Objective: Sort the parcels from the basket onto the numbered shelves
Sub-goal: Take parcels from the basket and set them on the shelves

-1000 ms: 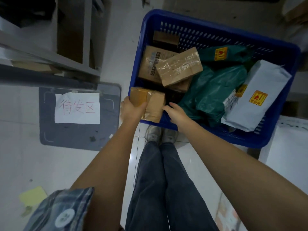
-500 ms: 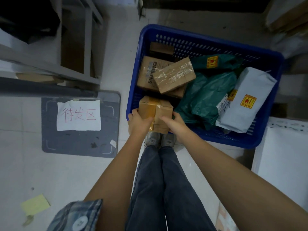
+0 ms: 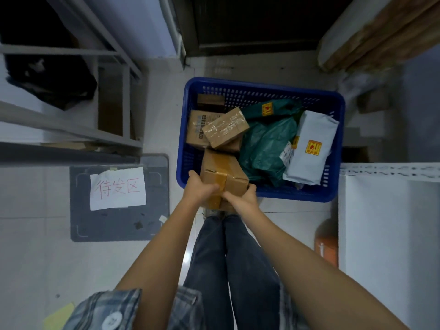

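Note:
A taped brown cardboard box (image 3: pixel 222 171) is held above the near left corner of the blue basket (image 3: pixel 262 85). My left hand (image 3: pixel 198 190) grips its left near side, and my right hand (image 3: pixel 242 198) grips its near right corner. Inside the basket lie more cardboard boxes (image 3: pixel 225 131), green plastic parcels (image 3: pixel 264 144) and a grey mailer bag (image 3: pixel 312 148) with a yellow sticker. A metal shelf rack (image 3: pixel 71 129) stands at the left. I see no shelf numbers.
A grey floor mat (image 3: pixel 119 225) with a handwritten paper sign (image 3: pixel 117 188) lies left of the basket. A white shelf surface (image 3: pixel 390 234) fills the right side, with an orange object (image 3: pixel 327 244) beside it. My legs stand just behind the basket.
The box has risen out of the basket's near corner and turned lengthwise. Both hands closed tighter on its near end, and the view pulled back from the basket.

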`<action>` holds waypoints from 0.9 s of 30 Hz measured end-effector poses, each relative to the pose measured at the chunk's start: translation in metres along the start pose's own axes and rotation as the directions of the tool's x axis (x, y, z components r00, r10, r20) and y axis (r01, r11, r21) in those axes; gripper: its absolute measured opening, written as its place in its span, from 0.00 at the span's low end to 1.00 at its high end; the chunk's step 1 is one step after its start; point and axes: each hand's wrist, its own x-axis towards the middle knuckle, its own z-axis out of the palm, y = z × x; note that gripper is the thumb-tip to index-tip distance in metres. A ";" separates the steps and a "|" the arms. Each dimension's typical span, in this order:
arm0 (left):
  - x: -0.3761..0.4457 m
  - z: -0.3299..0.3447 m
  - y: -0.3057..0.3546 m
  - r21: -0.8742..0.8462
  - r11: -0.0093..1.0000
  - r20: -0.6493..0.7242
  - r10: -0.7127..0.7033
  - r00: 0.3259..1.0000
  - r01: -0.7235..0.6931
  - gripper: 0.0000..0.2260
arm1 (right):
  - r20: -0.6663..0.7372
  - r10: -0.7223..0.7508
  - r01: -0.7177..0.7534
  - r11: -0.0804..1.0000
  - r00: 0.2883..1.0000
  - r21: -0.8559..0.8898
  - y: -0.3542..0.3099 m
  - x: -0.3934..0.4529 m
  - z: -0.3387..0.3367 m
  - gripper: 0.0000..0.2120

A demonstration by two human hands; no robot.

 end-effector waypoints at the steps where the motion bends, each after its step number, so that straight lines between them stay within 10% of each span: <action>1: -0.008 -0.001 -0.001 0.022 0.999 -0.004 0.031 1.000 -0.031 0.28 | -0.018 -0.012 0.012 1.000 1.000 -0.001 0.002 -0.006 -0.003 0.41; 8: -0.090 0.004 0.001 0.333 0.865 0.078 0.372 0.925 -0.376 0.54 | -0.090 -0.142 0.132 0.985 0.986 -0.109 -0.016 -0.058 -0.035 0.28; 18: -0.129 0.005 0.021 0.613 0.661 0.052 0.514 0.857 -0.433 0.56 | -0.093 -0.162 0.155 0.985 0.982 -0.083 -0.041 -0.087 -0.074 0.18; 22: -0.131 -0.023 0.040 0.393 0.797 0.016 0.494 0.869 -0.460 0.54 | -0.172 -0.076 0.135 0.920 0.982 0.367 -0.058 -0.097 -0.098 0.13; 27: -0.134 -0.070 0.060 -0.232 0.959 0.159 0.200 0.967 -0.160 0.45 | -0.278 -0.073 0.180 0.906 0.958 0.384 -0.044 -0.097 -0.143 0.19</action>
